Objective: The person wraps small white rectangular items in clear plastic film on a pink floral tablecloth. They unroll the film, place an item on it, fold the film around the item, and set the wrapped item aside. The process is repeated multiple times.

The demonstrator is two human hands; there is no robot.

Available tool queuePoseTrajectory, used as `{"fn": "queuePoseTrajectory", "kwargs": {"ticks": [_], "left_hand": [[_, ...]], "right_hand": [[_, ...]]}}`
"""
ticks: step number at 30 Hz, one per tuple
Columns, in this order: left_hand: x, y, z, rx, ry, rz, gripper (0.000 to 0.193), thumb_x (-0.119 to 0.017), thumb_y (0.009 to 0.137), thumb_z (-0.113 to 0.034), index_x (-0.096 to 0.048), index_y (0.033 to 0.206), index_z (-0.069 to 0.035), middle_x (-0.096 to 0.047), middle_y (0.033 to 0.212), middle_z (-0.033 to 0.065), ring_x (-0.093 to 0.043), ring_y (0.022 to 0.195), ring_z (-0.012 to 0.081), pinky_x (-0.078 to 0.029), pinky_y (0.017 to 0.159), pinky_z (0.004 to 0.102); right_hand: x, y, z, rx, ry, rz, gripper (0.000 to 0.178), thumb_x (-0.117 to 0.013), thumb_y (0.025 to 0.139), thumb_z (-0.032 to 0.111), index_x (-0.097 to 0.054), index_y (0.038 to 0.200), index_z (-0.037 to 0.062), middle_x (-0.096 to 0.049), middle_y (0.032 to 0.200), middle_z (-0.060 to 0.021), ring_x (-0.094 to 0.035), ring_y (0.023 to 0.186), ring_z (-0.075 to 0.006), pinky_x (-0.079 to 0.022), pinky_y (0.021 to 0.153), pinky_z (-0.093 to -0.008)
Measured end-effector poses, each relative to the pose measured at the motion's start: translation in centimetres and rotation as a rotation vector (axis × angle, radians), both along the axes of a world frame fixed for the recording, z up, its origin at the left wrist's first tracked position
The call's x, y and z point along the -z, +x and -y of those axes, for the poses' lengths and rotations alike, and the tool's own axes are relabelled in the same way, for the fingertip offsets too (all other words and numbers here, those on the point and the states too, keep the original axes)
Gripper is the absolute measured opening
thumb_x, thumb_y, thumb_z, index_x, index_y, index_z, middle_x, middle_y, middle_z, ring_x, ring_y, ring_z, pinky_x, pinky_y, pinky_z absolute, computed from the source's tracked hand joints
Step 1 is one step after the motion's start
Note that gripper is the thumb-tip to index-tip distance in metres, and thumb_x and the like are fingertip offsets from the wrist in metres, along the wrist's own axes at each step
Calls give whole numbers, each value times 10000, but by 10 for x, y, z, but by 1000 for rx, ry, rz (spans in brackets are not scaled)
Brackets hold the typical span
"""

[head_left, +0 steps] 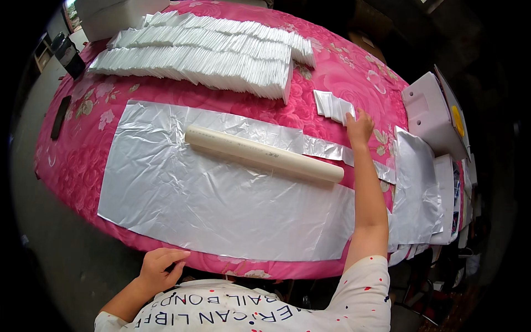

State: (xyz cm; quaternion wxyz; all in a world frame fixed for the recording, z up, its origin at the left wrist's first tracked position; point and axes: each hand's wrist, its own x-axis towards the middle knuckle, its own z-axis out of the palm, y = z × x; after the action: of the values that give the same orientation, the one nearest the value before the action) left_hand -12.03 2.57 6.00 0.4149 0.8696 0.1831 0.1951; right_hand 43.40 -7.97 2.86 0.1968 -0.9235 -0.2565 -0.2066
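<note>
My right hand [360, 127] reaches to the far right side of the table, its fingers closed at the near end of a short row of small white folded packets [332, 106]. My left hand [163, 268] rests by the table's near edge, loosely bent, thumb apart and nothing in it. Between the hands lies a large silvery foil-like sheet [221, 216], wrinkled, with a cut-out at its right part. A cream-coloured plastic pipe [265, 155] lies slantwise across the sheet. A narrow silvery strip [326, 148] runs past the pipe and partly under my right forearm.
Tightly packed rows of white folded packets [193, 61] fill the back of the pink floral tablecloth [83, 182]. A white box [116, 19] and a dark bottle [68, 55] stand back left, near a dark bar-shaped object [61, 117]. At right are a white foam box [431, 110] and stacked silvery sheets [417, 188].
</note>
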Motion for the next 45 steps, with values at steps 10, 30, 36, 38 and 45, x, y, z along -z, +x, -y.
{"fn": "queuePoseTrajectory", "kwargs": {"ticks": [10, 30, 36, 38, 45], "left_hand": [[6, 59, -21, 419, 279, 110, 256, -659, 711, -38, -633, 965, -54, -659, 846, 67, -626, 693, 229, -508, 614, 328], [23, 173, 51, 446, 394, -93, 788, -623, 760, -387, -315, 1388, -26, -120, 1481, 250, -119, 1354, 463, -211, 1083, 485], [17, 174, 52, 472, 425, -109, 768, -628, 751, -375, -347, 1365, -10, -163, 1468, 259, -148, 1347, 469, -240, 1074, 482], [14, 174, 54, 470, 416, -137, 757, -628, 748, -368, -358, 1357, -7, -175, 1465, 260, -151, 1346, 468, -241, 1074, 481], [7, 178, 61, 480, 467, -162, 750, -630, 728, -355, -381, 1341, -2, -196, 1460, 258, -181, 1334, 472, -247, 1064, 504]], "right_hand": [[-44, -195, 54, -690, -157, -453, 461, -709, 739, 149, -573, 1166, 42, -566, 1140, -132, -506, 1069, -309, -411, 930, -365], [0, -182, 260, -21, -455, -145, 485, -547, 857, 301, -488, 1264, 44, -439, 1338, -158, -364, 1265, -331, -220, 1075, -477], [-46, -155, 318, 704, -1022, -130, 473, -550, 847, 220, -477, 1258, -2, -442, 1327, -192, -269, 1322, -363, -162, 1094, -495], [-55, -178, 285, 326, -754, -139, 487, -552, 851, 204, -456, 1273, -18, -416, 1347, -203, -263, 1327, -366, -166, 1096, -486], [0, -223, 185, -456, -210, -302, 555, -541, 872, 236, -384, 1326, -40, -355, 1402, -202, -275, 1332, -349, -233, 1088, -413]]}}
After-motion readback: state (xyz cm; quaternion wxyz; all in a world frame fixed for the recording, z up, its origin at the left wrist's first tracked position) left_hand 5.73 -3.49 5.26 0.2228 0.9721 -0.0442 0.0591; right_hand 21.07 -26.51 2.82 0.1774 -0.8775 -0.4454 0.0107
